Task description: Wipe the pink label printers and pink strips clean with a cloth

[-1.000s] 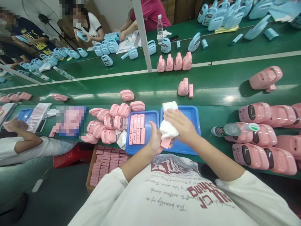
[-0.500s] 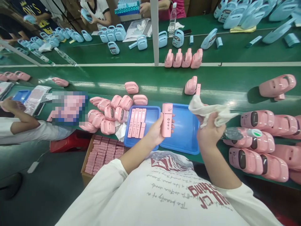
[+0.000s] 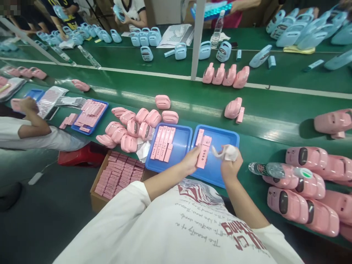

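My left hand (image 3: 190, 160) grips a pink rectangular piece (image 3: 204, 152) marked with a column of small dark symbols, held over the right blue tray (image 3: 235, 138). Bunched in my right hand (image 3: 231, 165) is a white cloth (image 3: 230, 153), just right of that piece and apart from it. Another pink piece (image 3: 200, 136) lies in the right tray's upper left corner. Beside it, the left blue tray (image 3: 187, 132) holds two rows of similar pink pieces (image 3: 162, 141).
Pink rounded casings (image 3: 128, 143) cluster left of the trays, above a cardboard box (image 3: 95, 203) of pink pieces. More casings (image 3: 295, 205) and a plastic bottle (image 3: 271, 169) are at right. A co-worker's hand (image 3: 29, 106) is far left.
My right hand has come down and left with the cloth, closer to the held piece. The view has shifted, and the piece lying in the right tray now shows.
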`<state>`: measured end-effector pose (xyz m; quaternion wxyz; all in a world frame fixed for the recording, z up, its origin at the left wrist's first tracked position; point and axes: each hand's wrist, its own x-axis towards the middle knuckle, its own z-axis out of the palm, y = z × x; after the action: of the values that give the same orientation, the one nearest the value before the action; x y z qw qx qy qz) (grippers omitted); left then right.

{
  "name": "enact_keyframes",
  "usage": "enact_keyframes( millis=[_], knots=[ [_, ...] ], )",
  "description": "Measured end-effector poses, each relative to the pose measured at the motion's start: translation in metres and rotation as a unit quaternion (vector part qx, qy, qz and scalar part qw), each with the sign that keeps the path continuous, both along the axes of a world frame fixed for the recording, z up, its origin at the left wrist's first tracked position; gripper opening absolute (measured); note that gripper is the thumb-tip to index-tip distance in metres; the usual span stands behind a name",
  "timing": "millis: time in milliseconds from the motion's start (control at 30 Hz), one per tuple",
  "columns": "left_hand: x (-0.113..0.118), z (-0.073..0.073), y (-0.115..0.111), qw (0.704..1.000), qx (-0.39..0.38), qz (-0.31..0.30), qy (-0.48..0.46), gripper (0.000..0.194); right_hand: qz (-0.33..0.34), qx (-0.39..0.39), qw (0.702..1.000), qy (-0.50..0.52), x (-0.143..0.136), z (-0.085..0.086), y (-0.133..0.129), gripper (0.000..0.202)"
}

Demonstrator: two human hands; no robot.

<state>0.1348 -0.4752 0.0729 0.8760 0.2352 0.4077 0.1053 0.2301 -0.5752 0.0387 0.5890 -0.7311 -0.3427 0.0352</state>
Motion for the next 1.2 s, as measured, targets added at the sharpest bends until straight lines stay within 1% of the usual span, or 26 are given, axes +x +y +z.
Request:
enact_keyframes(
  millis=[33, 67, 133, 200, 267, 333, 400, 467, 567, 667, 733, 800, 867, 900, 967, 1033, 1100, 1133, 1200],
  knots=[
    [0.001, -0.008, -0.005, 0.999, 0.024, 0.005, 0.023, 0.034, 0.004, -0.056, 0.997, 0.059, 0.002, -0.004, -0.001, 0.039],
    [0.003, -0.017, -0.009, 0.998, 0.048, 0.013, 0.045, 0.036, 0.033, -0.115, 0.987, 0.107, 0.000, -0.008, -0.003, 0.041],
    [0.008, -0.034, -0.016, 0.994, 0.075, 0.032, 0.070, 0.037, 0.097, -0.212, 0.956, 0.179, -0.010, -0.020, -0.008, 0.046],
    [0.010, -0.048, -0.021, 0.990, 0.097, 0.033, 0.094, 0.037, 0.130, -0.240, 0.934, 0.230, -0.024, -0.034, -0.013, 0.049],
    [0.006, -0.059, -0.020, 0.982, 0.138, 0.025, 0.126, 0.034, 0.133, -0.246, 0.914, 0.294, -0.035, -0.050, -0.016, 0.050],
    [-0.007, -0.065, -0.012, 0.967, 0.196, 0.016, 0.165, 0.027, 0.117, -0.251, 0.899, 0.340, -0.036, -0.064, -0.016, 0.053],
    [-0.029, -0.069, 0.004, 0.943, 0.261, 0.005, 0.206, 0.021, 0.086, -0.264, 0.894, 0.351, -0.026, -0.078, -0.013, 0.056],
    [-0.055, -0.073, 0.024, 0.912, 0.326, -0.009, 0.249, 0.018, 0.047, -0.280, 0.892, 0.351, -0.007, -0.089, -0.006, 0.054],
    [-0.083, -0.084, 0.049, 0.858, 0.395, -0.043, 0.326, 0.024, 0.018, -0.306, 0.891, 0.335, 0.026, -0.102, 0.012, 0.038],
    [-0.090, -0.100, 0.059, 0.802, 0.431, -0.107, 0.400, 0.031, 0.021, -0.330, 0.887, 0.324, 0.049, -0.114, 0.034, 0.025],
    [-0.089, -0.110, 0.059, 0.768, 0.446, -0.153, 0.434, 0.036, 0.033, -0.340, 0.884, 0.319, 0.056, -0.120, 0.045, 0.023],
    [-0.088, -0.116, 0.059, 0.742, 0.456, -0.200, 0.449, 0.037, 0.041, -0.344, 0.884, 0.314, 0.058, -0.123, 0.049, 0.024],
    [-0.089, -0.117, 0.059, 0.727, 0.465, -0.248, 0.440, 0.035, 0.032, -0.337, 0.889, 0.309, 0.059, -0.124, 0.043, 0.023],
    [-0.090, -0.116, 0.060, 0.722, 0.471, -0.272, 0.427, 0.034, 0.020, -0.329, 0.892, 0.309, 0.060, -0.123, 0.037, 0.023],
    [-0.090, -0.107, 0.059, 0.712, 0.492, -0.314, 0.391, 0.034, -0.016, -0.304, 0.899, 0.316, 0.059, -0.121, 0.017, 0.025],
    [-0.085, -0.094, 0.056, 0.694, 0.523, -0.354, 0.346, 0.042, -0.061, -0.269, 0.903, 0.329, 0.055, -0.117, -0.008, 0.030],
    [-0.071, -0.077, 0.051, 0.666, 0.558, -0.399, 0.294, 0.049, -0.108, -0.226, 0.904, 0.346, 0.047, -0.110, -0.037, 0.038],
    [-0.061, -0.068, 0.047, 0.647, 0.576, -0.423, 0.265, 0.051, -0.132, -0.203, 0.904, 0.353, 0.043, -0.107, -0.051, 0.042],
    [-0.034, -0.052, 0.035, 0.602, 0.611, -0.472, 0.202, 0.046, -0.185, -0.159, 0.899, 0.364, 0.032, -0.097, -0.079, 0.049]
  ],
)
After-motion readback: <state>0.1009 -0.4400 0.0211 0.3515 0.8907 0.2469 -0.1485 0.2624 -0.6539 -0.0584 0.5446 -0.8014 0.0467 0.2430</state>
